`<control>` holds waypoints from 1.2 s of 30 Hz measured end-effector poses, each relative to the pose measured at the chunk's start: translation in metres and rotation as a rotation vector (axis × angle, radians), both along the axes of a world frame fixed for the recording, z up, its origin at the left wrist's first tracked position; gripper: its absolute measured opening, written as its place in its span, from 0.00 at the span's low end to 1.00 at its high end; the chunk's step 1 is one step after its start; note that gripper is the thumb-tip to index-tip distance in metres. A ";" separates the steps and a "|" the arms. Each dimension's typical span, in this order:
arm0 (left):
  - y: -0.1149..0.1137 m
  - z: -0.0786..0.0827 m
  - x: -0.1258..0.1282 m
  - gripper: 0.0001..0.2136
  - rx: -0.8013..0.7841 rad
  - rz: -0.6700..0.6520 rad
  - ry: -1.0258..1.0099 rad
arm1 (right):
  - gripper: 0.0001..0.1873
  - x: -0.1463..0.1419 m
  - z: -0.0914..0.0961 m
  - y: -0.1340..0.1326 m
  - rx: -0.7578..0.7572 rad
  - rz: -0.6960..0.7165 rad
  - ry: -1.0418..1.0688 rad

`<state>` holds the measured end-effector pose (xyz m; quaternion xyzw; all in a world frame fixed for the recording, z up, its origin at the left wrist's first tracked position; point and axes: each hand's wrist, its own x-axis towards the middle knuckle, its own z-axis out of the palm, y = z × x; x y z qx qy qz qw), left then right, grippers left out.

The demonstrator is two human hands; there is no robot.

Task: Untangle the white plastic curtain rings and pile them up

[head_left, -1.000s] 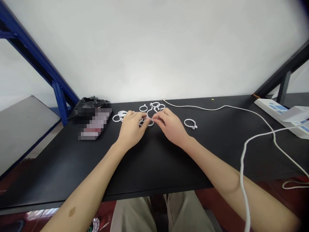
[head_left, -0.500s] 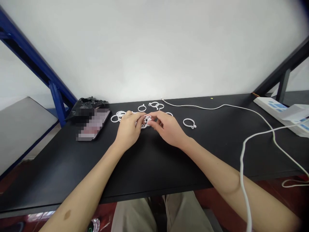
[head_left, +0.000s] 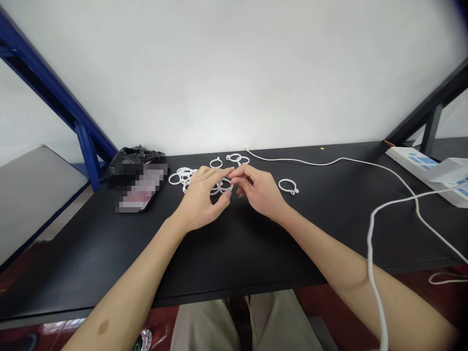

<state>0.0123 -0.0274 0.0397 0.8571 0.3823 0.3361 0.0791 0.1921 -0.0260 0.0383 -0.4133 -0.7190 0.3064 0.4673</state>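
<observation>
Both my hands meet over a scatter of small white plastic rings on a black table [head_left: 226,253]. My left hand [head_left: 203,197] pinches a white ring [head_left: 225,185] between thumb and fingers. My right hand [head_left: 258,191] has its fingers curled and its fingertips touch the same ring from the right. More white rings [head_left: 182,176] lie in a heap just left of my left hand. Two or three rings [head_left: 234,158] lie behind the hands. A single ring [head_left: 288,186] lies alone to the right of my right hand.
A blurred phone [head_left: 141,191] and a crumpled black bag [head_left: 135,156] lie at the left. A white cable [head_left: 369,168] runs across the back and down the right. A white power strip [head_left: 427,170] sits far right. Blue frame [head_left: 84,141] stands left.
Both hands have drawn slightly toward me with the ring between them. My left fingers have stretched out over it and my right hand has tilted.
</observation>
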 end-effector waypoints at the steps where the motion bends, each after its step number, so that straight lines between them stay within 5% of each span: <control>1: 0.000 0.000 0.000 0.19 0.002 0.006 0.013 | 0.06 0.000 0.000 0.000 -0.001 0.007 0.007; 10: 0.009 -0.010 0.002 0.16 0.096 0.161 0.041 | 0.11 0.004 -0.004 0.006 -0.008 -0.105 -0.041; 15: 0.017 -0.018 -0.006 0.20 0.149 0.377 0.103 | 0.13 0.025 -0.005 0.021 0.106 -0.541 -0.543; 18: 0.019 -0.020 -0.008 0.22 0.125 0.425 0.142 | 0.15 0.035 -0.011 0.026 0.028 -0.618 -0.806; 23: 0.016 -0.020 -0.004 0.20 0.112 0.376 0.124 | 0.10 0.033 -0.017 0.025 -0.012 -0.504 -0.884; 26: 0.015 -0.018 -0.002 0.18 0.111 0.343 0.090 | 0.09 0.026 -0.012 0.023 -0.006 -0.404 -0.601; 30: 0.013 -0.014 0.001 0.21 0.028 0.314 0.009 | 0.10 0.015 -0.005 0.018 -0.058 -0.069 -0.122; 36: 0.008 -0.006 0.005 0.19 -0.069 0.260 -0.028 | 0.08 0.007 -0.006 0.010 -0.090 0.121 0.046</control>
